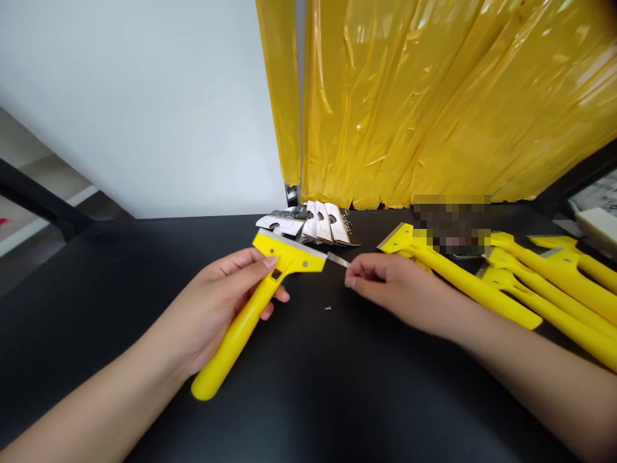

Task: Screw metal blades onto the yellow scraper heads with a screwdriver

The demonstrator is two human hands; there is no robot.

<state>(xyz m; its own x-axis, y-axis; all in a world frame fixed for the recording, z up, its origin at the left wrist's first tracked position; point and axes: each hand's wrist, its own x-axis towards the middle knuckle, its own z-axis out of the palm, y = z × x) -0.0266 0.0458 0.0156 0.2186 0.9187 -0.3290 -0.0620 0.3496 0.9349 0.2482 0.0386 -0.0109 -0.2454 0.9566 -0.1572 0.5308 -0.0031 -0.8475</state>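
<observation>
My left hand (231, 283) is closed around a yellow scraper (241, 328) just below its wide head, the thumb pressing on the head. The scraper's handle slants down to the left, and a metal strip edges its head. Between the pinched fingers of my right hand (380, 273) is a thin metal blade (339, 260). Its free end reaches the right end of the scraper head; whether it sits inside the head I cannot tell. A small screw (328, 308) lies on the black table below the two hands.
Several yellow scrapers (482, 283) lie on the black table (299, 399) at the right. White and black card sleeves (318, 222) are piled behind my left hand. A pixelated patch hides something at the back right. Yellow plastic sheeting (434, 96) and a white panel (144, 96) stand behind.
</observation>
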